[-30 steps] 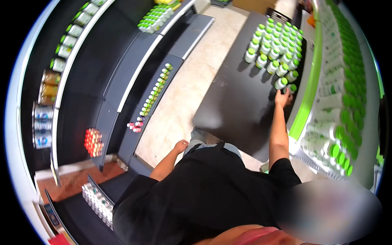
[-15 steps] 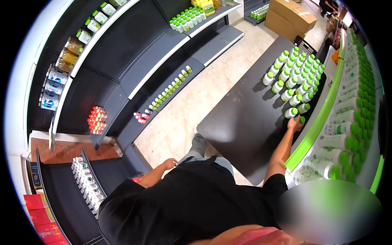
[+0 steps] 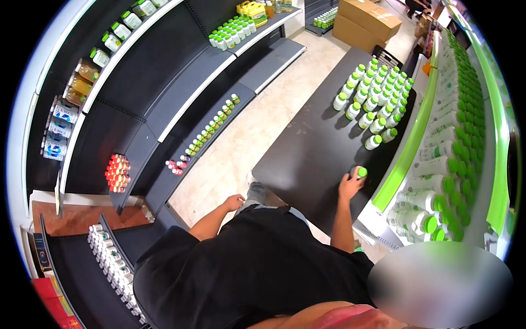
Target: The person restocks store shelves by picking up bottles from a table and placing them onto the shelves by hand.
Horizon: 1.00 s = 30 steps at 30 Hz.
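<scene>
My right hand (image 3: 349,185) is wrapped round a white bottle with a green lid (image 3: 361,172), over the near part of the dark table (image 3: 296,148). Farther up the same table stand several like bottles (image 3: 371,102) in close rows, apart from the one in my hand. My left hand (image 3: 235,202) hangs beside my left leg, away from the shelves; its fingers are partly curled and too small to read clearly.
Shelves on the left hold green-lidded bottles (image 3: 233,34), small bottles (image 3: 212,128) and red-topped bottles (image 3: 118,173). A long row of green-lidded bottles (image 3: 441,164) lines the right side. Cardboard boxes (image 3: 364,24) sit beyond the table. A person (image 3: 417,6) is far back.
My right hand has drawn back from the group of bottles toward my body with one bottle in it. The camera view has shifted. My left hand stays low at my side.
</scene>
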Motion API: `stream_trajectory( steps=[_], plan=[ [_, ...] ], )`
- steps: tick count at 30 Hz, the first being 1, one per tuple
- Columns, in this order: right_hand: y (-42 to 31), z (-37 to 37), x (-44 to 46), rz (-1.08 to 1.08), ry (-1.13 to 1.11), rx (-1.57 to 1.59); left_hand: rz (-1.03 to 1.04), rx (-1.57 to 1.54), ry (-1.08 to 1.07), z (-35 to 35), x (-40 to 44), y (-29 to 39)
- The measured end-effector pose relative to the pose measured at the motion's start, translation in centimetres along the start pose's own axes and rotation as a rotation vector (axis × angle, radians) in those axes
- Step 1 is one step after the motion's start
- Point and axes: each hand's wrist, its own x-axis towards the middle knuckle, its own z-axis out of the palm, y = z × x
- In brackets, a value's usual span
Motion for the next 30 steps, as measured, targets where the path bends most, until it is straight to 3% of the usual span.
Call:
stream_trajectory(
  steps=[4, 7, 10, 12, 18, 20, 23, 30],
  plan=[
    [-3.7, -3.0, -7.0, -0.104, -0.199, 0.163, 0.169, 0.046, 0.042, -0.2, 2.9, 3.8],
    [-6.5, -5.4, -10.3, -0.223, -0.366, 0.262, 0.464, -0.040, 0.055, 0.3, 5.0, 7.8],
    [-8.9, -6.4, -12.5, -0.276, -0.530, 0.302, 0.470, -0.110, -0.035, 0.6, 5.1, 14.4],
    [-10.4, -7.1, -13.1, -0.261, -0.665, 0.302, 0.582, -0.124, -0.066, 0.8, 4.1, 18.8],
    [-11.6, -5.8, -14.0, -0.329, -0.734, 0.287, 0.986, 0.081, -0.120, 3.5, 2.8, 25.0],
    [-11.6, -5.9, -14.0, -0.277, -0.714, 0.309, 0.981, 0.269, -0.160, 4.1, 2.4, 24.9],
    [-11.9, -6.5, -13.6, -0.238, -0.601, 0.339, 0.963, 0.224, -0.164, 4.1, 1.7, 24.4],
    [-15.2, -7.2, -11.8, -0.085, -0.675, 0.197, 0.892, 0.169, -0.119, 3.7, 2.0, 23.5]
  ],
)
